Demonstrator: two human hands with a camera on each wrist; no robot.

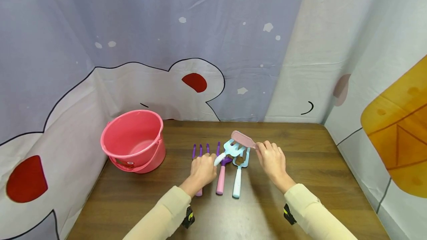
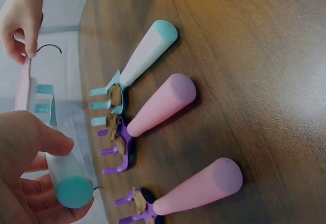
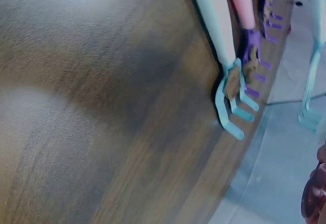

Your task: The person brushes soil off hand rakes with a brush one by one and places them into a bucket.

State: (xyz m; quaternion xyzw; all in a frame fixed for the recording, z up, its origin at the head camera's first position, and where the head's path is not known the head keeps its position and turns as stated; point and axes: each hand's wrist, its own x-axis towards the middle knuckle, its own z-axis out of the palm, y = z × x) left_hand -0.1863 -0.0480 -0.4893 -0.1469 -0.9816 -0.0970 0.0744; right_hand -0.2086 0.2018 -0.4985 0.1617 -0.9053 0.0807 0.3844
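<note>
My left hand (image 1: 202,169) grips the white handle of a light-blue toy garden fork (image 1: 233,149), raised above the table. The teal end of that handle (image 2: 74,191) pokes out below the fingers in the left wrist view. With fingertips at its narrow end, my right hand (image 1: 271,159) pinches a flat pink brush-shaped tool (image 1: 242,139). Its long rounded head overlaps the blue tines in the head view. Beneath lie a white-handled blue fork (image 3: 233,89), a pink-handled purple fork (image 2: 165,104) and a pink-handled purple rake (image 2: 201,187). Brown clumps (image 3: 232,83) stick among their tines.
A pink bucket (image 1: 133,136) with its handle folded down stands at the table's back left. The wooden table (image 1: 300,147) reaches to a printed cloth (image 1: 150,29) hanging behind and at both sides.
</note>
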